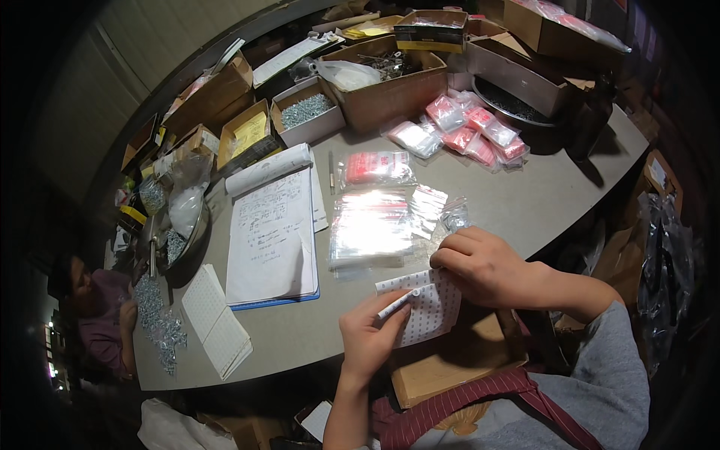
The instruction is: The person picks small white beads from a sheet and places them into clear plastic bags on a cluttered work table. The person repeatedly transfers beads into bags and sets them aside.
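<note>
My left hand (371, 330) grips a white sheet of small printed labels (433, 315) by its curled left edge, thumb on top. The sheet is tilted over the table's near edge. My right hand (487, 266) is closed at the sheet's upper right, fingertips pinched together. What sits between those fingertips is too small to make out. Just beyond the hands lies a stack of clear zip bags (367, 232), shining under the light. To its right are small bags with white labels (427, 210) and a small filled clear bag (454, 215).
A clipboard with handwritten paper (270, 240) lies left of the bags, near folded label sheets (214, 315) and loose screws (157, 315). Red-and-clear bag packs (480, 131) and boxes (390, 90) line the back. An open carton (457, 367) is below my hands. Another person (105, 315) sits far left.
</note>
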`<state>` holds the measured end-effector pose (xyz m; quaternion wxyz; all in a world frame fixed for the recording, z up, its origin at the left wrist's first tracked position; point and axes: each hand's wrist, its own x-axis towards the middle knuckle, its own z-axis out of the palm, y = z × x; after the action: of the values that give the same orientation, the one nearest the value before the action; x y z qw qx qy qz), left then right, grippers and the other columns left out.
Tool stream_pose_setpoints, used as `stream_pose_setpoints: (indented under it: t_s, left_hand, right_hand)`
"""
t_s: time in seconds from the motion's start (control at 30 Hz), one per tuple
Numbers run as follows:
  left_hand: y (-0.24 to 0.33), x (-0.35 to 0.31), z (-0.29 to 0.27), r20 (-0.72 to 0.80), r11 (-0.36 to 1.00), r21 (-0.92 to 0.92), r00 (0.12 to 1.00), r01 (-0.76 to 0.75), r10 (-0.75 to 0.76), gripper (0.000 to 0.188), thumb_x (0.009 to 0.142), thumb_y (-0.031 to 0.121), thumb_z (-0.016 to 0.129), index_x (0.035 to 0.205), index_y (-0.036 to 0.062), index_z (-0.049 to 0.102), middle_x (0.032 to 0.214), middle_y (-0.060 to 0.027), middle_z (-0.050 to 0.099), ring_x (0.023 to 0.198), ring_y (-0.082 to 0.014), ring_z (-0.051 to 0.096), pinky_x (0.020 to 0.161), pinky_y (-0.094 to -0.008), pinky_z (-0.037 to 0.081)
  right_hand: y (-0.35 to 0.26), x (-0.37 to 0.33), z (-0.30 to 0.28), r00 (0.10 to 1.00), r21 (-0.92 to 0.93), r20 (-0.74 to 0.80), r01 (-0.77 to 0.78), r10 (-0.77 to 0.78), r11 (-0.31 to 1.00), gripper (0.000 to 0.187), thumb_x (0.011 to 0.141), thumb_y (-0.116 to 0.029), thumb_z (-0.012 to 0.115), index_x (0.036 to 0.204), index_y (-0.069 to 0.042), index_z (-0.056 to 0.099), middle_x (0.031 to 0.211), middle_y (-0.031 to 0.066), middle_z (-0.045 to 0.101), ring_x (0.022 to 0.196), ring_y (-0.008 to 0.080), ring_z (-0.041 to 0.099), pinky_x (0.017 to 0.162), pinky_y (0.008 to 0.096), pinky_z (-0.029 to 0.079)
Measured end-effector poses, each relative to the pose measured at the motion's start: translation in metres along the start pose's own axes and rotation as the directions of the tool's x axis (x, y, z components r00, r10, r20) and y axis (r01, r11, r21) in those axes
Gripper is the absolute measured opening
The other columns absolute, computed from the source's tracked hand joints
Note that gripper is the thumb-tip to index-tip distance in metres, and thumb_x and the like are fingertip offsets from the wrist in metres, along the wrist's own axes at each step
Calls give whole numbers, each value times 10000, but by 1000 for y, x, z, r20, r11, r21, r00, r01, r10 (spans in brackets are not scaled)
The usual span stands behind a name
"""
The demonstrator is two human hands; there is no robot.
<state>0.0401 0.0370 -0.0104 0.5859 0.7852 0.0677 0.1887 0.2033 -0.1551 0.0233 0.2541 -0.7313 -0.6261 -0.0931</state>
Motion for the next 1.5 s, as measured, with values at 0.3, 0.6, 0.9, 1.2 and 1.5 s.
stream_pose_setpoints:
  t_s: [0.3, 0.6, 0.9, 1.2, 1.5]
  left_hand:
    - [-1, -1, 1, -24, 999, -30, 999, 23, -24, 201, 875, 1, 720, 1072, -29, 755, 945, -120, 756, 852, -152, 698, 771, -281, 544]
    - [-1, 0, 1, -23, 1000, -23, 1000, 17, -17, 195, 876, 4, 722, 1065, -35, 755, 948, -128, 759, 861, -155, 701, 775, -285, 547]
    - [-12, -1, 1, -49, 993, -110, 998, 38, -44, 201, 881, 5, 719, 1074, -46, 744, 1008, -130, 763, 915, -170, 706, 822, -293, 541]
    - [-12, -3, 1, -73, 998, -50, 997, 29, -33, 223, 870, 23, 721, 1079, -53, 732, 995, -154, 757, 898, -199, 715, 811, -303, 541]
    - [-9, 2, 3, -53, 997, -49, 997, -63, 61, 204, 875, 15, 716, 1070, -36, 743, 955, -125, 755, 866, -156, 700, 776, -283, 542]
  right_hand:
    - [2, 1, -11, 986, 124, 120, -128, 113, 984, 377, 683, -54, 781, 1018, -90, 612, 1025, 130, 585, 994, 356, 586, 874, 454, 486]
    - [3, 2, -4, 999, 48, 40, -37, 35, 998, 222, 812, -29, 729, 1013, -35, 635, 973, 115, 626, 923, 320, 611, 809, 415, 501]
    - [-19, 20, -1, 991, 159, -87, 112, -99, 981, 391, 826, -46, 746, 1196, -8, 624, 1040, 138, 665, 961, 313, 634, 837, 422, 511]
    - [-23, 25, 16, 988, 99, -124, 109, -96, 989, 513, 789, -18, 753, 1269, 25, 578, 960, 133, 662, 884, 318, 638, 806, 407, 515]
    - [-19, 16, 17, 916, -24, -224, 337, -333, 941, 503, 787, -15, 727, 1265, 19, 576, 932, 92, 651, 855, 279, 645, 827, 421, 512]
